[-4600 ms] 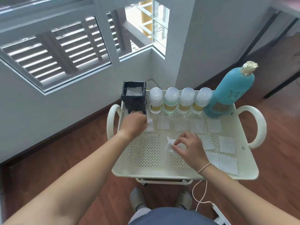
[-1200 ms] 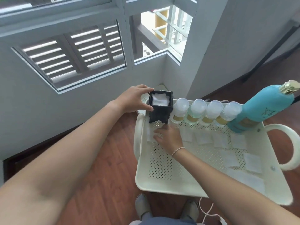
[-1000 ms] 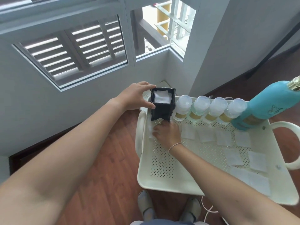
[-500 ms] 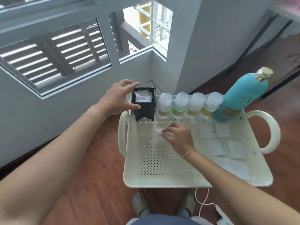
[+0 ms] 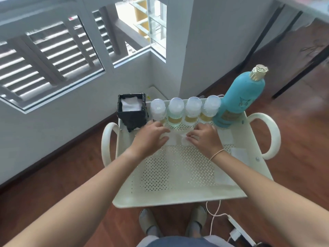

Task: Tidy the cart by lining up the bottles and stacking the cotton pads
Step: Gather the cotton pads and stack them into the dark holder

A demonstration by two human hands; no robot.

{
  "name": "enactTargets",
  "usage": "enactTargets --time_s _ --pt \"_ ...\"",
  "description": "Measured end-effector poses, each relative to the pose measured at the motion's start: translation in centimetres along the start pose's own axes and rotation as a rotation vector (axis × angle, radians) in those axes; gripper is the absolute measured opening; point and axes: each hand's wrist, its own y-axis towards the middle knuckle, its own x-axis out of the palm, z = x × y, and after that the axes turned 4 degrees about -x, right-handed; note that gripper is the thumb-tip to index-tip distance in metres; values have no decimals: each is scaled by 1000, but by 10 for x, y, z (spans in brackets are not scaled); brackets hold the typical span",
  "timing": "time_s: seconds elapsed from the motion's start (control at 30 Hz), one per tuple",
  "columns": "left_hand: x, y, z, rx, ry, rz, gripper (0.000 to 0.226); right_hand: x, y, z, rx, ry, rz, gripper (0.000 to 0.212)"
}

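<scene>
My left hand (image 5: 151, 138) has let go of the black box (image 5: 132, 111) and now lies flat and open beside a cotton pad (image 5: 173, 139) mid-frame. My right hand (image 5: 204, 138) pinches that pad. More pads can go in now.

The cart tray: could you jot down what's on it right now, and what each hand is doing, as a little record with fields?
surface: cream perforated cart tray with side handles
back row: black square holder with white pads inside, four small clear-capped bottles, tall teal bottle with gold cap
loose pads: white cotton pads lying flat on the tray's right side
left hand: fingers down on a pad in front of the bottles
right hand: pinching a crumpled pad
stacking: not finished
</scene>
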Motion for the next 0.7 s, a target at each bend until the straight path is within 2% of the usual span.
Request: enactTargets --time_s 0.13,0.23,0.43,0.7 --pt "22 8 0 -101 31 -93 31 6 10 2 -45 -70 -47 9" --pt "32 13 -1 -158 87 -131 33 12 14 8 -55 -144 -146 14" --pt "43 17 3 -153 195 -72 23 19 14 13 -44 -138 -174 16" --pt "46 16 6 -192 119 -1 19 17 13 13 4 -38 -113 16"
